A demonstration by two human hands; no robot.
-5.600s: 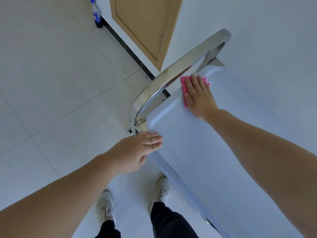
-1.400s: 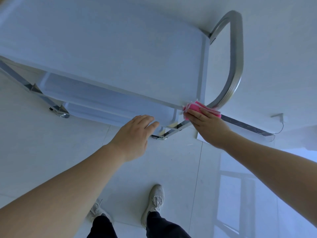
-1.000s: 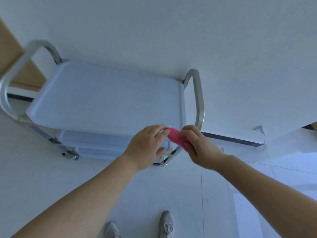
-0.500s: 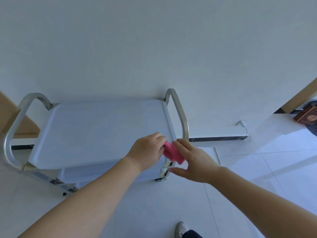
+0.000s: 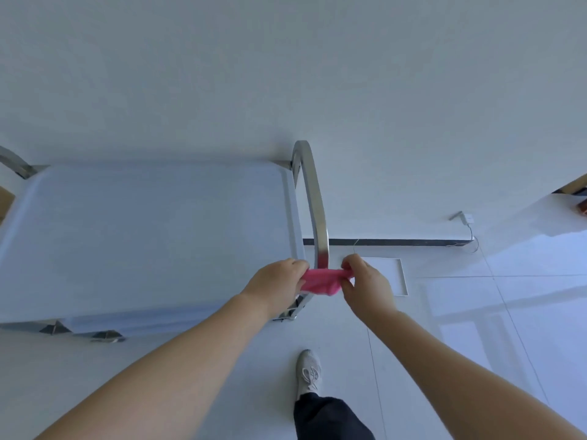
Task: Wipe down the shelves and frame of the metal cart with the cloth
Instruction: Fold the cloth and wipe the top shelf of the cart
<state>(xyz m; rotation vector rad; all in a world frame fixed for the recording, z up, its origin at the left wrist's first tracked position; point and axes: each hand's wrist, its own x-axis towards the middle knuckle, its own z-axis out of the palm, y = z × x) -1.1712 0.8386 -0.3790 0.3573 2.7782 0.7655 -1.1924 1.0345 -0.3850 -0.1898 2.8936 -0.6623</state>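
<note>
The metal cart stands against a white wall, its pale top shelf point(image 5: 152, 236) filling the left of the view. A shiny curved handle bar point(image 5: 313, 198) rises at the cart's right end. The pink cloth point(image 5: 320, 281) is stretched across the near foot of that bar. My left hand point(image 5: 276, 282) pinches its left end and my right hand point(image 5: 365, 281) pinches its right end. Lower shelves show only as a thin strip under the top shelf's front edge.
A dark baseboard point(image 5: 397, 242) runs along the wall right of the cart, with a white plug and cord point(image 5: 467, 222) above it. A glossy tiled floor point(image 5: 476, 312) spreads to the right. My shoe point(image 5: 307, 373) stands below the cart's right corner.
Both hands now pull the cloth taut across the foot of the right handle bar; half a second ago it was bunched between them at the shelf corner. The view has shifted right.
</note>
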